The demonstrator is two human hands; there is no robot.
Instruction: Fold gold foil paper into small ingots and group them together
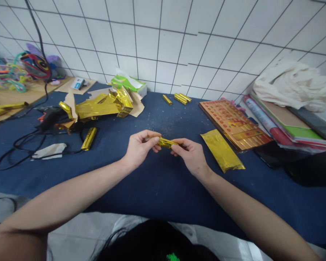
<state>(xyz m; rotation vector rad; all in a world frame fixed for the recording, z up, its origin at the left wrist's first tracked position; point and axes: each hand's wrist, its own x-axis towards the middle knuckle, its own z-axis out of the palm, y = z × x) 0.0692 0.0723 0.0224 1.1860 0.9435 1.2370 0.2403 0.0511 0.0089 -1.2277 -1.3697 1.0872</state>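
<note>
Both hands pinch the ends of a small gold foil roll [166, 143], held level just above the blue cloth. My left hand [141, 146] grips its left end between thumb and fingers. At the right end, my right hand [189, 154] is closed in the same way. A flat sheet of gold foil [222, 150] lies to the right of my right hand. Farther back, near the wall, lie several finished-looking gold rolls [181, 98]. Another gold roll [89, 139] rests on the cloth to the left of my left hand.
Crumpled gold foil and brown paper [100, 105] lie at the back left, before a green tissue box [130, 85]. A black glue gun [50, 117] with a looping cord sits beside them. An orange patterned stack [233, 123] and books [285, 119] fill the right.
</note>
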